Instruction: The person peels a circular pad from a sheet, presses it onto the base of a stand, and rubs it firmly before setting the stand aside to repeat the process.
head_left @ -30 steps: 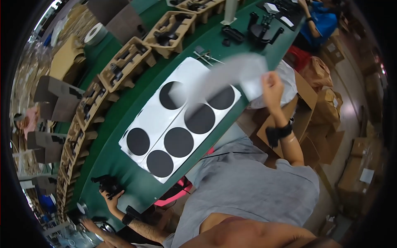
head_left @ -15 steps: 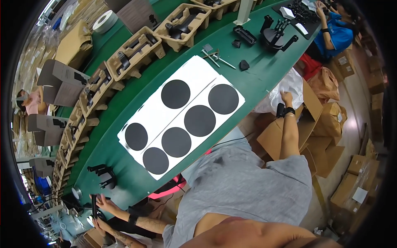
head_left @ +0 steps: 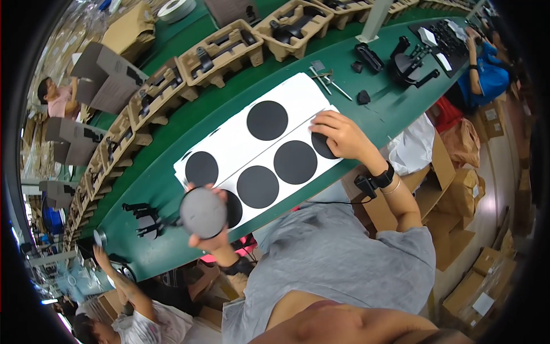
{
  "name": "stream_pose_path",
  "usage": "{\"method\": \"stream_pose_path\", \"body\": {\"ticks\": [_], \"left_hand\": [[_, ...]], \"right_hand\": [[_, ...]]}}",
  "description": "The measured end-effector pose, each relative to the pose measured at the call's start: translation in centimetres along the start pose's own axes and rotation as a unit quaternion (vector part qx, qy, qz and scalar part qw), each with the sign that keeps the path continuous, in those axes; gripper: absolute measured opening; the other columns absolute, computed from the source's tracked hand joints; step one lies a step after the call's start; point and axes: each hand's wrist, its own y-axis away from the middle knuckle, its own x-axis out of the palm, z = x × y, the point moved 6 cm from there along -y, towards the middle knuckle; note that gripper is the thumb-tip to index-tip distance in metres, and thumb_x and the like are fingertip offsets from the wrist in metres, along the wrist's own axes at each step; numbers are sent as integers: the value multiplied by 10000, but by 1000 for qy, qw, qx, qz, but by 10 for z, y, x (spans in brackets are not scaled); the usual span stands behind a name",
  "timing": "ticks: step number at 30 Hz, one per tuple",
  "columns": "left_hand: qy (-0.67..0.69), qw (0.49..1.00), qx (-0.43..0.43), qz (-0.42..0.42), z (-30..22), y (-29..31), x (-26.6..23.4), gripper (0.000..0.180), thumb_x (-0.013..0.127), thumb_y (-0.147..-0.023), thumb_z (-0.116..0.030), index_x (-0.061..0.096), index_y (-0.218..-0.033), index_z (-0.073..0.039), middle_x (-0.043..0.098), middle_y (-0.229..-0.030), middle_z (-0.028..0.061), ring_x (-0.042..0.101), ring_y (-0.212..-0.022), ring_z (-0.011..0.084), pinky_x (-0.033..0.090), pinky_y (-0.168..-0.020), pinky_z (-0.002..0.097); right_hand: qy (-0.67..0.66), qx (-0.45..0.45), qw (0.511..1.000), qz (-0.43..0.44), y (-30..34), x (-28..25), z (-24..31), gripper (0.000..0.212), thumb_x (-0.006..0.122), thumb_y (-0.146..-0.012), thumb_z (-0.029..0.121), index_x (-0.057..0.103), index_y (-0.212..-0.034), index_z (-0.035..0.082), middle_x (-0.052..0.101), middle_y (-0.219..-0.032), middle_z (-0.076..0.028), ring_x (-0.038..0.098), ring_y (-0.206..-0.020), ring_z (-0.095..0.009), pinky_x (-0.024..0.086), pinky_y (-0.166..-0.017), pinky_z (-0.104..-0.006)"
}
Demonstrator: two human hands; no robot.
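Raised above the table's near side, a round grey disc-shaped base (head_left: 203, 212) is gripped by my left hand (head_left: 206, 243), its fingers wrapped round the rim. A blurred dark piece shows beside the disc on its left; I cannot tell whether it belongs to it. My right hand (head_left: 344, 137) rests at the right end of a white sheet (head_left: 229, 150), fingers bent over the edge of a black round pad (head_left: 322, 145) and partly covering it. Whether the fingertips pinch anything there is hidden. More black round pads (head_left: 295, 162) lie on the sheet.
A black pronged part (head_left: 143, 218) stands on the green table (head_left: 172, 252) at left. Moulded trays (head_left: 220, 54) with black parts line the far side. Metal tools (head_left: 332, 83) and a black assembly (head_left: 409, 66) lie at far right. Co-workers (head_left: 149, 312) sit at both ends.
My left hand has come back from beside the co-worker's hands at lower left, bringing the grey base over the table. My right hand has moved from above the cardboard box onto the sheet.
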Motion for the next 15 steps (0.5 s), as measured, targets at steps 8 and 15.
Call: {"method": "stream_pose_path", "body": {"ticks": [8,15], "left_hand": [[91,990,-104,28,65,-12,-2,967,638,-672,-516,255,-1433,-58,428,-1247,267,462,-1150,390,376,-1024,463],[92,989,-114,24,64,-17,-3,961,580,-695,-549,245,-1438,-41,452,-1250,282,489,-1151,402,390,-1019,464]], "right_hand": [[22,-21,999,15,-8,-5,-21,339,466,-529,-54,568,-847,4,590,-925,-125,549,-917,-339,477,-798,-402],[75,-123,985,-94,-3,-17,-11,288,479,-492,-39,545,-771,-15,568,-825,-150,552,-825,-374,482,-738,-438]]}}
